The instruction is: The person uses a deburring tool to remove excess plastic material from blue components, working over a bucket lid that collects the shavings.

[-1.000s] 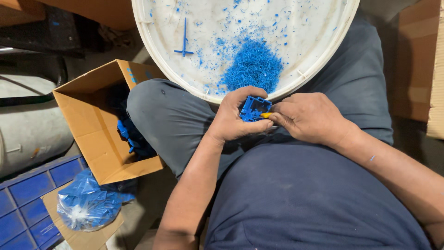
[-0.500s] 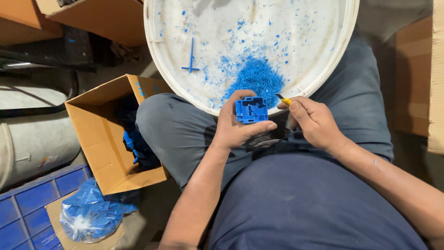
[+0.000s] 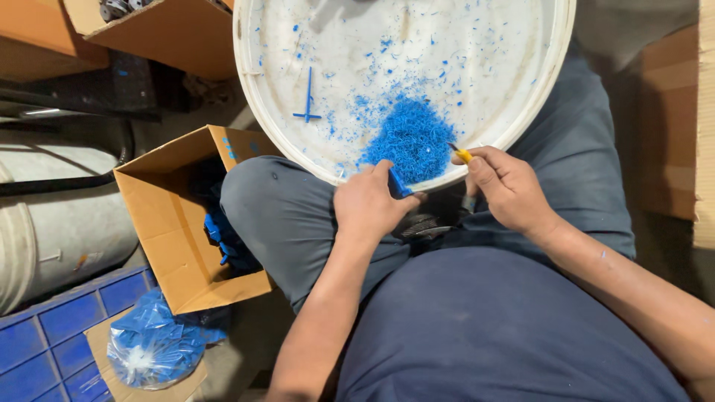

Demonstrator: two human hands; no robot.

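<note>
One view only, from a camera worn on the person's head. It faces steeply down over the chest and lap, close in: the torso fills the lower frame and both forearms run up from the bottom edge. The left hand (image 3: 370, 205) and right hand (image 3: 505, 186) sit near mid-frame, just right of centre. Beyond the fingertips, the white tub (image 3: 547, 82) takes up the top of the frame, its far rim cut off. To the left of the fingers, lower down at floor level, the open box (image 3: 160, 223) is seen from above. No second view exists, so nothing is shared between views.
</note>
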